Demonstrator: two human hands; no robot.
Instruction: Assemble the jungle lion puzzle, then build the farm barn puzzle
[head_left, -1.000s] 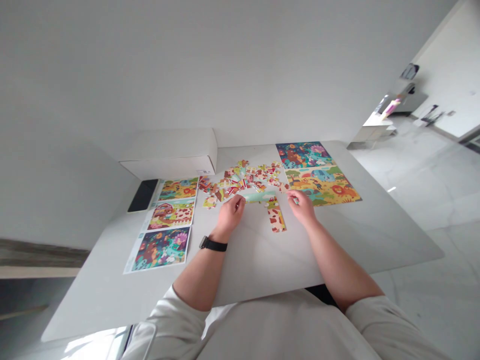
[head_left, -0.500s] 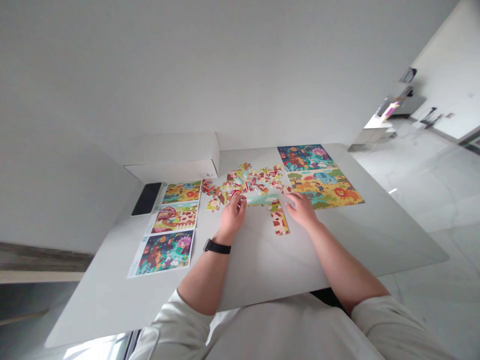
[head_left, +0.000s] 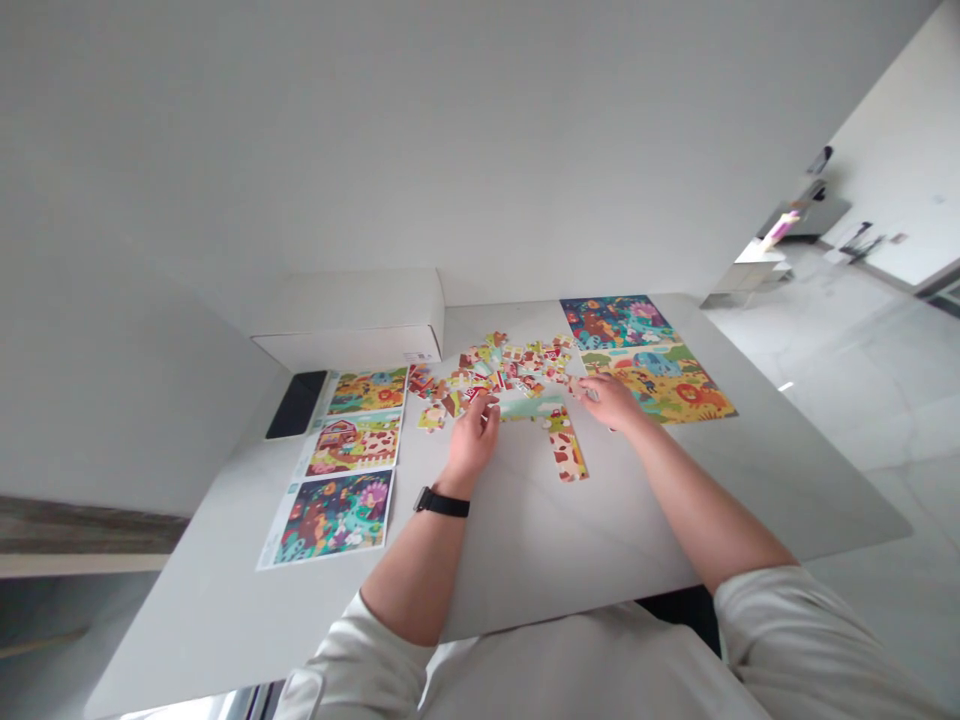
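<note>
My left hand (head_left: 474, 438), with a black watch on its wrist, rests on the white table (head_left: 525, 520), fingers curled at the left end of a joined strip of pale green puzzle pieces (head_left: 534, 406). My right hand (head_left: 611, 400) lies at the strip's right end, fingers bent onto the pieces. A joined column of brown-spotted pieces (head_left: 567, 450) hangs down from the strip between my hands. A heap of loose pieces (head_left: 501, 367) lies just beyond my fingers.
Two finished puzzles (head_left: 651, 365) lie at the right. A sheet with three reference pictures (head_left: 341, 465) lies at the left, a black phone (head_left: 297, 404) beside it. A white box (head_left: 352, 320) stands at the back against the wall.
My right hand has slid a little farther up toward the heap of pieces. The left hand stays at the strip's left end. The view has shifted slightly.
</note>
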